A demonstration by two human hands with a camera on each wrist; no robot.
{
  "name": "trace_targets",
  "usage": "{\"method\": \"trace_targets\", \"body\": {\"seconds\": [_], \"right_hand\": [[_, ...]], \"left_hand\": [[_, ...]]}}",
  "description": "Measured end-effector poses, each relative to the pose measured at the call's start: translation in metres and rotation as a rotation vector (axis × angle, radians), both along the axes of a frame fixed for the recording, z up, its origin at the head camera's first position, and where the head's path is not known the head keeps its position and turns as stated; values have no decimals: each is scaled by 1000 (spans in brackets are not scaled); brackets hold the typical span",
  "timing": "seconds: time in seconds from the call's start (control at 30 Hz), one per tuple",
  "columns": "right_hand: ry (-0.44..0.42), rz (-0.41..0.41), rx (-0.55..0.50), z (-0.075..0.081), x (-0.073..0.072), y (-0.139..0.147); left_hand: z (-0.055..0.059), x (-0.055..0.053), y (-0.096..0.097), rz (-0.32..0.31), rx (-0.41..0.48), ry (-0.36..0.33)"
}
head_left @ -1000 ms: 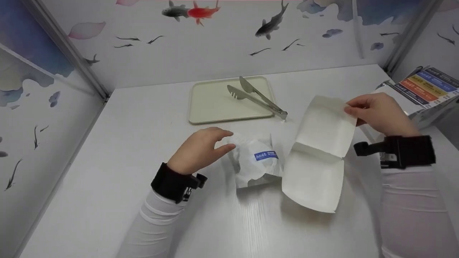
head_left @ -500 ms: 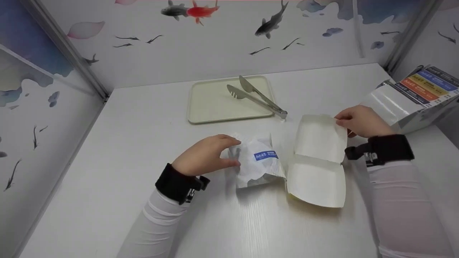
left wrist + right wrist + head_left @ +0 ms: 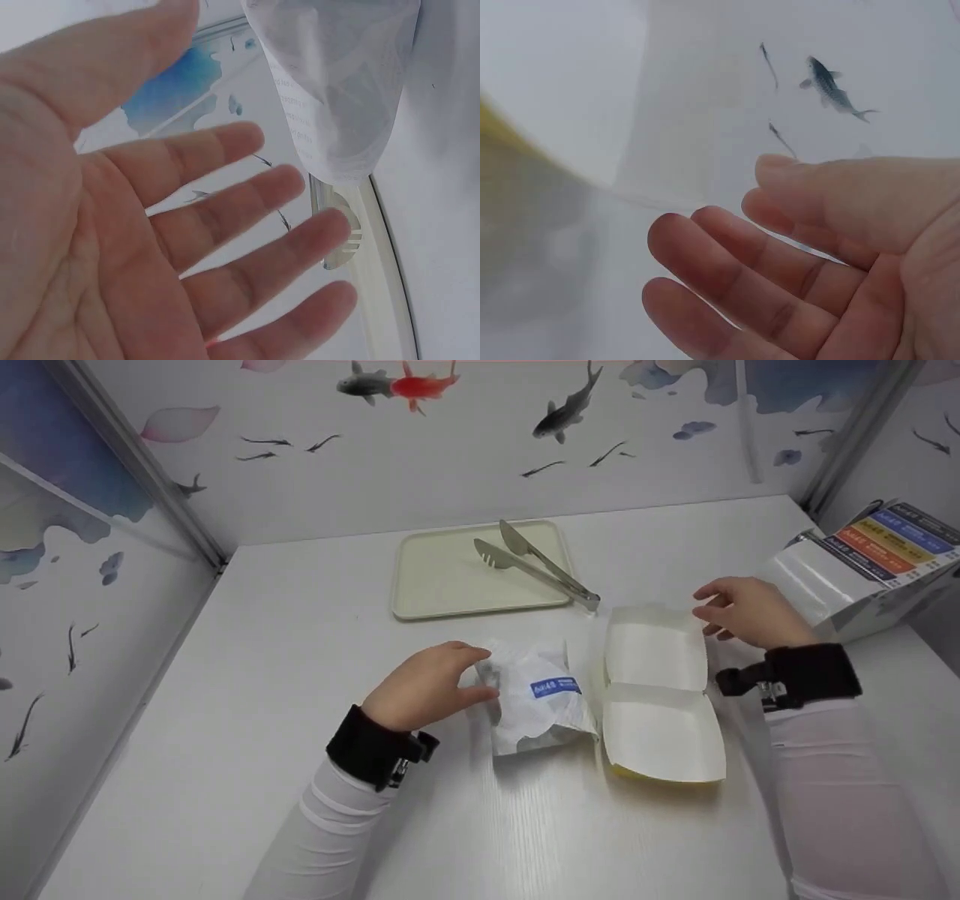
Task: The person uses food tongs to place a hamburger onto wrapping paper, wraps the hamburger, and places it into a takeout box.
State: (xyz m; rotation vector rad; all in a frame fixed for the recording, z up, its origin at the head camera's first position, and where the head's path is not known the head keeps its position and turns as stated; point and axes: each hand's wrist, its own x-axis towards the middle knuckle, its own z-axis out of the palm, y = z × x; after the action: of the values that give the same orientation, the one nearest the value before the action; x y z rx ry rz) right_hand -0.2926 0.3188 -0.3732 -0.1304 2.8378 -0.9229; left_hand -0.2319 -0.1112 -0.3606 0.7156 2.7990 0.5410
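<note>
A white paper-wrapped packet [image 3: 521, 709] with a blue label sits mid-table. My left hand [image 3: 424, 686] is at its left side, thumb and fingers spread; the left wrist view shows the palm facing the packet [image 3: 341, 82] with a gap between them. To the packet's right lies a paper clamshell box [image 3: 664, 735], unfolded flat, white inside with yellow on its outer side. Beside the box's upper right corner hovers my right hand [image 3: 754, 611], fingers loosely bent and holding nothing. In the right wrist view, the box edge [image 3: 555, 82] is apart from the fingertips.
A cream tray [image 3: 435, 577] lies at the back of the table, with metal tongs [image 3: 547, 574] resting across its right side. At the right stands a carton [image 3: 862, 562] with colored stripes. Printed wall panels [image 3: 465, 472] enclose the back and sides.
My right hand has lowered the box onto the table beside the packet and let go of it. My left hand has shifted slightly down and right, closer to the packet.
</note>
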Motion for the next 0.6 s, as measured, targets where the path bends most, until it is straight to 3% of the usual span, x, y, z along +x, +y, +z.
{"method": "trace_targets", "body": {"seconds": [0.13, 0.2, 0.4, 0.6], "right_hand": [[62, -19, -23, 21, 13, -17], [75, 14, -40, 30, 22, -29], [20, 226, -12, 44, 43, -75], [-22, 446, 63, 38, 56, -107]], "left_hand": [[-2, -1, 0, 100, 28, -32], [-2, -2, 1, 135, 49, -67], [-2, 1, 4, 181, 85, -103], [-4, 9, 1, 186, 36, -109]]}}
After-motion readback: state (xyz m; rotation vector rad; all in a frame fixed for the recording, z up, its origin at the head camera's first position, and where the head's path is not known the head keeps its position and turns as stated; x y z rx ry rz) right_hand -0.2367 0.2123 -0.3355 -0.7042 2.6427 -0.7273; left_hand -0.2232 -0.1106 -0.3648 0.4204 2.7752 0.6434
